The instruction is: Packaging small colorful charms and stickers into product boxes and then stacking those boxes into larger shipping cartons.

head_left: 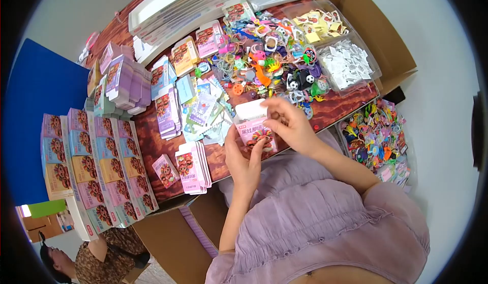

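A small pink carton (246,130) with a printed cartoon figure is held upright in front of my lap, its white top flap (251,109) standing up. My left hand (243,163) is closed around the carton's lower left side, thumb across the front. At its upper right edge my right hand (292,126) grips it, index finger at the flap and thumb near the front. Whether anything small sits in my right fingers is hidden. Just beyond lie glossy sticker cards (204,107) and a heap of colourful hair ties and small charms (264,63).
Flat pink cartons (191,168) and a single carton (165,170) lie left. Filled display trays (96,167) and stacked purple boxes (127,83) stand farther left. Clear bins hold white packets (345,63) and yellow pieces (320,25). Another person (101,258) sits at lower left.
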A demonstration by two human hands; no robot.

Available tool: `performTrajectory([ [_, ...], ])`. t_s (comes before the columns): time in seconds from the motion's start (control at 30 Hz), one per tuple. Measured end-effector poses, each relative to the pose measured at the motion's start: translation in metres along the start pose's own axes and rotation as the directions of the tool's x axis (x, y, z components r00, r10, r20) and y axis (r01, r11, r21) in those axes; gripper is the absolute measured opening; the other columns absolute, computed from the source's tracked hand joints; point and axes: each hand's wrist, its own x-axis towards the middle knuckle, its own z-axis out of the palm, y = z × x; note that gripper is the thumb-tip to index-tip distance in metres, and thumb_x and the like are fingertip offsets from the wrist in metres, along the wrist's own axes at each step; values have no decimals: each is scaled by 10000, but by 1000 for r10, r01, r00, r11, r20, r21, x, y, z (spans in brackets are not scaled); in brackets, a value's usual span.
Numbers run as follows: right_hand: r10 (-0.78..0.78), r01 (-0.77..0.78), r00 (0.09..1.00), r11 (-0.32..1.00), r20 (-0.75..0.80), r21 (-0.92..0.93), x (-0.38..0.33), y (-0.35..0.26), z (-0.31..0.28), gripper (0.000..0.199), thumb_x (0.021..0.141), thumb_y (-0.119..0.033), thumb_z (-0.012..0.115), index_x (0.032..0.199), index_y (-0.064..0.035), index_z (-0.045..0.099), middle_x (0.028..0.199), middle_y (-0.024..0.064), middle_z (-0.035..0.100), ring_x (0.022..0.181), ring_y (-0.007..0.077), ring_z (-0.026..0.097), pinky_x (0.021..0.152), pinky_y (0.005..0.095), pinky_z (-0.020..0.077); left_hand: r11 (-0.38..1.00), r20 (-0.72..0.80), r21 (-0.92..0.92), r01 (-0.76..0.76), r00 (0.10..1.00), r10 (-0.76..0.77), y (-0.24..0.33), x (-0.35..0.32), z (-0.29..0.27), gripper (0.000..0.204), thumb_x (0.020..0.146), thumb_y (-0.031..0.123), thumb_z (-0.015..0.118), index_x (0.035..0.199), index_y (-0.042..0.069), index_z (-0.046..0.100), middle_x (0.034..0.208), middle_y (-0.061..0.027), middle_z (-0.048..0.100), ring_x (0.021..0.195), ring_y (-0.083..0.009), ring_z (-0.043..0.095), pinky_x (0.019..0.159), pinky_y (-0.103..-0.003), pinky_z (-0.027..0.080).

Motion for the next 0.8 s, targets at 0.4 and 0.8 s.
performTrajectory([
  [0.4, 23, -45, 993, 982, 119, 186, -10, 9, -7, 177, 953, -72, 608, 1103, 15, 643, 1059, 38, 624, 976, 95, 592, 840, 252, 482, 919, 326, -313, 237, 936, -131, 0, 1, -30, 478, 927, -23, 614, 1362, 18, 420, 1174, -101, 597, 946, -145, 657, 720, -233, 554],
  [0.8, 16, -23, 998, 993, 63, 113, -6, 20, 1, 62, 900, -15, 651, 956, 3, 635, 988, 44, 652, 933, 90, 620, 803, 256, 500, 1000, 215, 16, -14, 977, 10, 2, -3, -22, 610, 865, -100, 653, 1379, 22, 348, 1132, -141, 612, 845, -145, 648, 684, -238, 548],
])
